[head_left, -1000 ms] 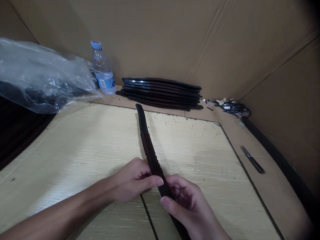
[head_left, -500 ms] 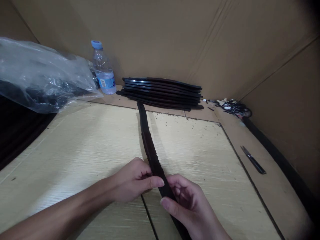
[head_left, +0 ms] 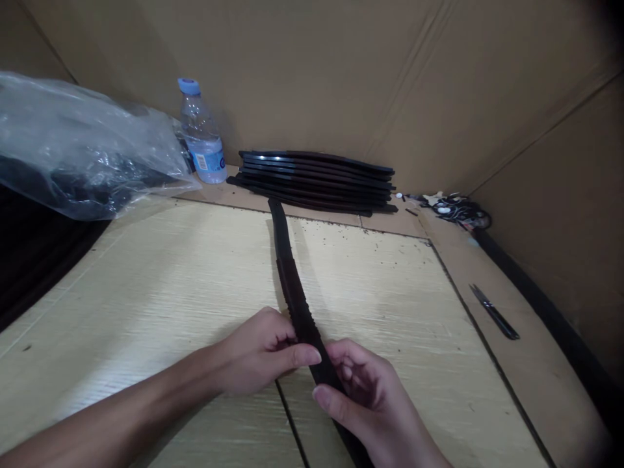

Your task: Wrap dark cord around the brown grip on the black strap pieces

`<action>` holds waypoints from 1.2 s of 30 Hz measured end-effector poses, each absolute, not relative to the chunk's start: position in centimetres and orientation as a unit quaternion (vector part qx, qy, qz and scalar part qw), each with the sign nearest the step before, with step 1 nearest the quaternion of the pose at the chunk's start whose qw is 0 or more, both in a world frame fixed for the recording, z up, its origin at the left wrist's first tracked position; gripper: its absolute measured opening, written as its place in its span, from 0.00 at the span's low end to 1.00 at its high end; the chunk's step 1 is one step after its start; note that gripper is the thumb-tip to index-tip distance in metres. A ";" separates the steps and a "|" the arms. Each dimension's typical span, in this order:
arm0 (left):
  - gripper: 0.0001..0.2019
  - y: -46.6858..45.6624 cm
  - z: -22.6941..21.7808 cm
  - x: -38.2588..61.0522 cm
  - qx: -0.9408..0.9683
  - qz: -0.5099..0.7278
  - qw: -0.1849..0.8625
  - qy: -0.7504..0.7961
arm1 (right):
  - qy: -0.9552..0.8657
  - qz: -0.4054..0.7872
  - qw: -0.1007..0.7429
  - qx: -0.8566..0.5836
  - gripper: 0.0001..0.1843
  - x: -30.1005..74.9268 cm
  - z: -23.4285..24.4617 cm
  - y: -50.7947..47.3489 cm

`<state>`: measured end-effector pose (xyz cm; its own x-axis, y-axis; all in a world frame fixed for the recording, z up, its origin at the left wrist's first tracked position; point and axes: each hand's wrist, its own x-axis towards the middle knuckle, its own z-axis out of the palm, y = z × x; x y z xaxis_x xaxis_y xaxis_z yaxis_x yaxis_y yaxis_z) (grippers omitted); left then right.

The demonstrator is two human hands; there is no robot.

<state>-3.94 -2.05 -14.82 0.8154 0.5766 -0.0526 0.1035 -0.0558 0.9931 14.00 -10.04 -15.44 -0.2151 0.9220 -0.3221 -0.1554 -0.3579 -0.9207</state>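
A long black rubber-like strip (head_left: 294, 286), with ridged edges along its middle, runs from the back of the light wooden board (head_left: 160, 273) toward me. My left hand (head_left: 270, 351) pinches it from the left, thumb lying across its top and fingers curled beneath. Just nearer to me, my right hand (head_left: 365, 390) grips the same strip from the right, thumb on its upper face. The fingertips under the strip are partly hidden. Its near end runs below my right hand and out of the picture.
A stack of black strips (head_left: 316, 182) lies against the cardboard wall (head_left: 302, 71). Left of it stand a water bottle (head_left: 209, 156) and a clear plastic bag (head_left: 88, 149) over dark material. Snips (head_left: 494, 312) lie at right, near a pile of scraps (head_left: 458, 211) and a black tube (head_left: 536, 299).
Almost nothing differs. Both hands keep their hold on the strip, whose far part has shifted very slightly to the right.
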 end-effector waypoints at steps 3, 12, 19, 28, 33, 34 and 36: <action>0.14 -2.0 -14.9 -3.9 0.709 0.181 0.636 0.243 | -0.403 0.666 0.404 -0.481 0.10 14.0 -15.4 -10.1; 0.16 -2.0 -15.0 -4.1 0.723 0.158 0.618 0.267 | -0.395 0.679 0.395 -0.477 0.09 13.9 -14.8 -10.0; 0.16 -2.0 -14.9 -4.0 0.716 0.165 0.628 0.256 | -0.397 0.672 0.402 -0.479 0.10 13.9 -15.1 -9.9; 0.16 -2.0 -15.0 -4.0 0.719 0.162 0.623 0.261 | -0.392 0.675 0.401 -0.479 0.08 13.8 -14.9 -10.0; 0.17 -2.0 -15.1 -4.1 0.722 0.152 0.618 0.273 | -0.395 0.672 0.397 -0.484 0.08 13.9 -14.9 -10.0; 0.17 -2.0 -15.1 -4.1 0.722 0.152 0.617 0.273 | -0.396 0.671 0.398 -0.484 0.08 13.9 -14.9 -10.0; 0.17 -2.0 -15.1 -4.1 0.722 0.155 0.619 0.268 | -0.398 0.669 0.401 -0.483 0.08 13.9 -15.0 -10.0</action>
<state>-4.07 -2.03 -15.07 0.8089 0.5781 -0.1075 0.1952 -0.0915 0.9765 13.91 -10.01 -15.02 -0.2122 0.9209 -0.3268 -0.1527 -0.3616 -0.9197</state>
